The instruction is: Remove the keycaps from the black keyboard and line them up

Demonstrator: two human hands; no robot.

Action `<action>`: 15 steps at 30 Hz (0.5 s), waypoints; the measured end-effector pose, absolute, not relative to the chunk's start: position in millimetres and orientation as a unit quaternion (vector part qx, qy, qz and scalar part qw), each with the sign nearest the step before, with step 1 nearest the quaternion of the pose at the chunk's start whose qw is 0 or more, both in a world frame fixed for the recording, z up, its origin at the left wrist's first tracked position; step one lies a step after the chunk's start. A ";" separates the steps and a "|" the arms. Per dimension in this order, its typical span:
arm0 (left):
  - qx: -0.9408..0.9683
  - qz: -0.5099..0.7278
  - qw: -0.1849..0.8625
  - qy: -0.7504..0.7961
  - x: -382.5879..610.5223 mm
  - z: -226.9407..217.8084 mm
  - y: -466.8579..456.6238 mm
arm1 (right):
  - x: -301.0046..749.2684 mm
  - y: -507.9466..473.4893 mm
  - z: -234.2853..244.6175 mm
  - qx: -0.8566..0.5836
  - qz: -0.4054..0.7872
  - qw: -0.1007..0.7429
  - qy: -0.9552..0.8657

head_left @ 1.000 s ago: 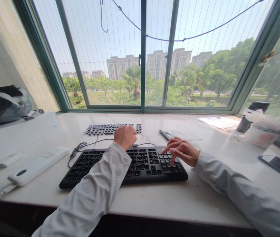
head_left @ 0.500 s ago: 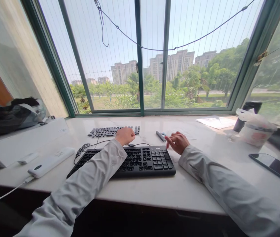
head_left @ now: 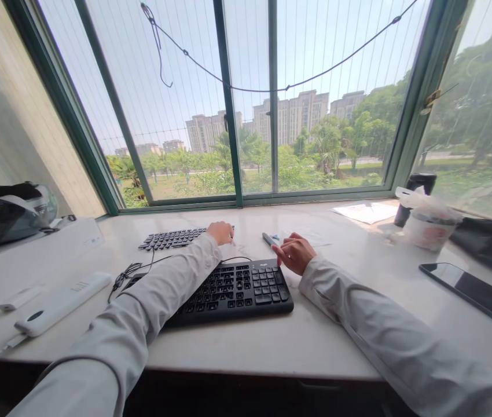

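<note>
A black keyboard (head_left: pixel 228 289) lies on the white counter, many of its key positions bare of caps, while caps cover its number pad at the right. Behind it, loose black keycaps (head_left: pixel 172 238) stand in rows. My left hand (head_left: pixel 221 233) is over the right end of these rows, fingers bent down and closed; what they grip is hard to make out. Beside the keyboard's far right corner, my right hand (head_left: pixel 297 253) rests with its fingers loosely apart and holds nothing visible. A grey pen-like tool (head_left: pixel 268 239) lies just past its fingertips.
At the left are a white power strip (head_left: pixel 63 301), a white box (head_left: pixel 68 246) and a dark bag (head_left: pixel 7 211). A phone (head_left: pixel 476 292), a plastic-wrapped cup (head_left: pixel 430 229) and paper (head_left: pixel 365 211) lie right. A black cable (head_left: pixel 124 275) coils behind the keyboard; a window rises beyond.
My left hand has moved out to the right end of the keycap rows, covering caps that showed before. My right hand's fingers have curled a little. The view has turned slightly right.
</note>
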State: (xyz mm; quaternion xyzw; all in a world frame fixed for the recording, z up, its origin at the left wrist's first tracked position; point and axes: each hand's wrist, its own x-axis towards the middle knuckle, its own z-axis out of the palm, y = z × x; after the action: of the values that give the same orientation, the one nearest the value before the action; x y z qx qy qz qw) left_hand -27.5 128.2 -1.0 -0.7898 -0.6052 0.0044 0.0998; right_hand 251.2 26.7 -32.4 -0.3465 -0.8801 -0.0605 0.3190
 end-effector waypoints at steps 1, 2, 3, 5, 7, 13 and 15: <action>-0.791 0.007 0.102 -0.603 -27.0 -2.5 130.1 | 250.8 26.5 -32.4 -0.344 -0.062 0.321 -0.880; -0.792 0.008 0.104 -0.601 -26.5 -3.9 131.8 | 250.4 26.3 -32.4 -0.340 -0.063 0.323 -0.881; -0.794 0.008 0.106 -0.599 -26.0 -5.0 133.2 | 250.0 26.1 -32.4 -0.336 -0.064 0.326 -0.881; -0.795 0.006 0.108 -0.596 -25.0 -6.5 135.2 | 249.4 25.8 -32.6 -0.329 -0.066 0.333 -0.881; -0.798 0.000 0.109 -0.593 -23.5 -6.5 135.1 | 249.3 25.7 -32.8 -0.326 -0.067 0.337 -0.881; -0.815 -0.056 0.104 -0.567 -16.7 7.1 112.1 | 250.9 23.8 -30.9 -0.324 -0.072 0.356 -0.874; -0.824 -0.086 0.104 -0.550 -15.2 13.3 94.0 | 249.6 20.7 -28.7 -0.322 -0.065 0.364 -0.872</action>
State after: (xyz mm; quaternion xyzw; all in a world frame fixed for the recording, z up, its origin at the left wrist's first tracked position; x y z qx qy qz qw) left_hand -15.2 94.0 13.3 -0.8239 -0.5504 -0.0859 0.1044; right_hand 249.6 20.7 -28.7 -0.3217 -0.8715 -0.0651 0.3643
